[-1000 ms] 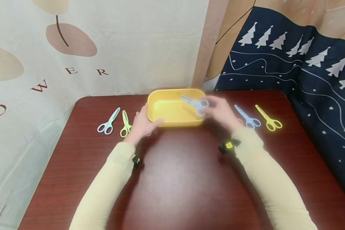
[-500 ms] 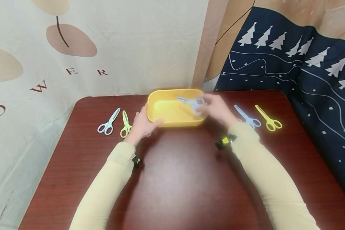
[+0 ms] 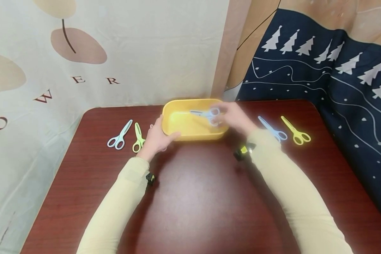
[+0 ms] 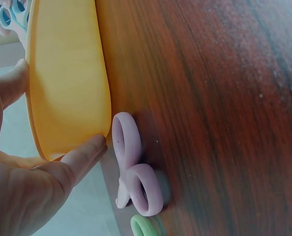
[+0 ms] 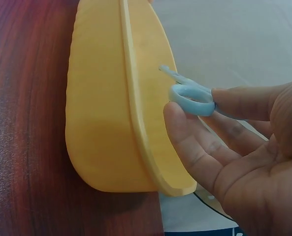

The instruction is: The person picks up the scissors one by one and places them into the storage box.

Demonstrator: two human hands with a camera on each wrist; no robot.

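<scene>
A yellow plastic bin (image 3: 193, 136) stands at the back middle of the table. My left hand (image 3: 157, 137) holds its left end, thumb at the front rim and fingers against the end wall. Over the bin's right part, my right hand (image 3: 236, 118) pinches light blue scissors (image 3: 205, 114) by the handle loops. Their blades point left above the bin floor. In the right wrist view, thumb and fingertips meet on one loop (image 5: 192, 104). Pink scissors (image 4: 125, 172) lie beside the bin under my left hand, mostly hidden in the head view.
Left of the bin lie pale blue scissors (image 3: 120, 135) and green scissors (image 3: 138, 137). Blue scissors (image 3: 271, 128), partly behind my right sleeve, and yellow scissors (image 3: 295, 131) lie on the right. A cloth-covered wall (image 3: 165, 53) rises behind the dark red table (image 3: 190, 197).
My right hand has moved left and a little inward over the bin, carrying the light blue scissors, whose blades have swung to nearly level. My left hand has stayed on the bin.
</scene>
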